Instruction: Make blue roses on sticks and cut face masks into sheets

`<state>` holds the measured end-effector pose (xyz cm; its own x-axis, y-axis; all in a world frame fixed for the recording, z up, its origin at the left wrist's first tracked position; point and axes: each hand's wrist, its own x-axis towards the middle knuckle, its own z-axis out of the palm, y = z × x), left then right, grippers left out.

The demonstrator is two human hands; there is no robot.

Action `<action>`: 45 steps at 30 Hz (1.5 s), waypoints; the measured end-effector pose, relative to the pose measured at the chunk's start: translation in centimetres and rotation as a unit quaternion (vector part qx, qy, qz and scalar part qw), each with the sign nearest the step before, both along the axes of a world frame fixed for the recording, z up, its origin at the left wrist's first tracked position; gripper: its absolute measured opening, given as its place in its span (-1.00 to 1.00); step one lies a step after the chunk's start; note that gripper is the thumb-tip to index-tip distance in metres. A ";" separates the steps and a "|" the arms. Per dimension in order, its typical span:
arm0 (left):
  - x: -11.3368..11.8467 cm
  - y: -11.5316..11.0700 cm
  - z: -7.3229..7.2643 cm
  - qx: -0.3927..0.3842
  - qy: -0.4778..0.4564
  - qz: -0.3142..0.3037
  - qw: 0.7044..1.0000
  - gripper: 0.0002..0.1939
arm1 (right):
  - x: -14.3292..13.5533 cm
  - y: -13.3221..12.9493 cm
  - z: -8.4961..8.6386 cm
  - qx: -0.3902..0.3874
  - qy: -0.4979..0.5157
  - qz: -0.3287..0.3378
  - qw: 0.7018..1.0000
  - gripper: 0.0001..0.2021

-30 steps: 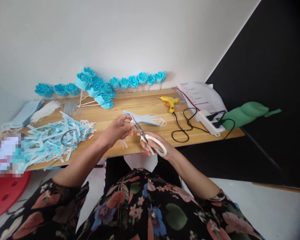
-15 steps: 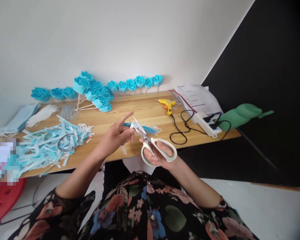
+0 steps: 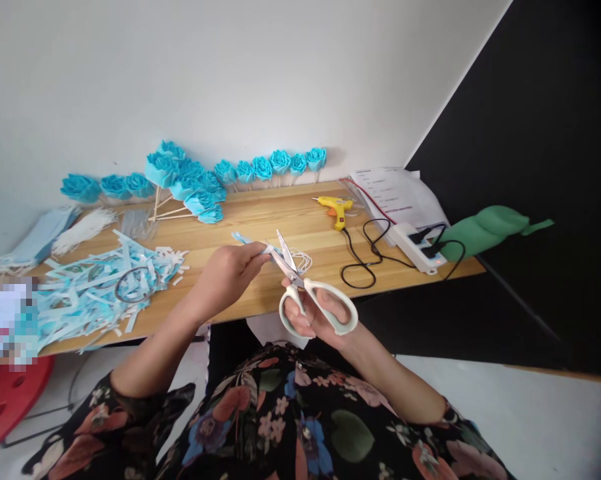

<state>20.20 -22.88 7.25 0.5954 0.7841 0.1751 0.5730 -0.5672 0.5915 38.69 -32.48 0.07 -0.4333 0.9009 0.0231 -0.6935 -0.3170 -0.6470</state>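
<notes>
My right hand (image 3: 317,317) holds a pair of scissors (image 3: 294,280) by the off-white handles, with its fingers through the loops. The blades stand apart and point away from me. My left hand (image 3: 233,270) is closed in a pinch on a small white piece (image 3: 269,249) at the tip of the lower blade; its exact kind is too small to tell. Behind the hands lies what looks like a folded blue face mask (image 3: 239,237), mostly hidden, with white ear loops (image 3: 304,261) spread to the right.
Blue flowers (image 3: 185,175) on sticks line the wall. Cut blue and white strips (image 3: 90,290) heap at left, beside stacked masks (image 3: 43,233) and white cords (image 3: 87,230). A yellow glue gun (image 3: 336,208), its black cable, a power strip (image 3: 420,250) and papers (image 3: 395,193) are at right.
My left hand has turned over, its forefinger folding from stretched out into a pinch. The scissors have opened a little wider, and the right hand has shifted slightly.
</notes>
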 end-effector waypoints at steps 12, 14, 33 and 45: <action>1.6 -1.0 -1.7 0.179 0.077 -0.003 0.981 -0.64 | 0.6 1.0 1.0 0.052 -0.119 -0.070 0.989 -0.51; 1.7 -1.0 -2.1 0.191 0.065 -0.004 0.979 -0.64 | 0.5 1.1 1.1 0.036 -0.101 -0.071 0.992 -0.52; 2.4 0.7 -5.5 0.169 -0.064 -0.008 0.983 -0.68 | -0.6 1.1 0.0 -0.052 -0.040 -0.087 0.994 -0.55; 2.9 0.6 -7.0 0.153 -0.132 0.015 0.979 -0.69 | -0.8 2.1 -0.1 -0.079 -0.014 -0.074 0.994 -0.53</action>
